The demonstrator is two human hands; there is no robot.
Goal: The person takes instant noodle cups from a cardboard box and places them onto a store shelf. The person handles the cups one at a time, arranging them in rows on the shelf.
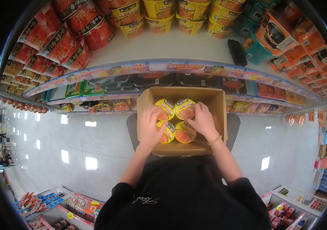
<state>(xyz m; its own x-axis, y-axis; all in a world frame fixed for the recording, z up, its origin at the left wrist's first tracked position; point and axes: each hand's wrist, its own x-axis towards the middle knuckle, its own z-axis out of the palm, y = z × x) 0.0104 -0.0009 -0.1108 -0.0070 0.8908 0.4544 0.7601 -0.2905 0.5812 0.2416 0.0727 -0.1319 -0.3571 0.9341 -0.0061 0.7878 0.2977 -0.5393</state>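
Note:
An uncovered cardboard box (182,148) stands before me, with yellow-lidded instant noodle bowls (185,132) in two rows inside it. My left hand (151,126) reaches in on the left, its fingers bent over the edges of the two left bowls. My right hand (203,118) is at the right edge of the upper right bowl (185,109), thumb and fingers apart. Whether either hand grips a bowl cannot be told. Stacks of matching yellow noodle bowls (160,24) stand on the shelf beyond the box.
Red noodle bowls (59,43) fill the shelf's left side; teal and orange ones (278,34) stand at the right, near a black object (237,52). The shelf edge (152,67) curves above the box. Lower shelves hold packaged food (121,105). Display bins (77,211) stand behind me.

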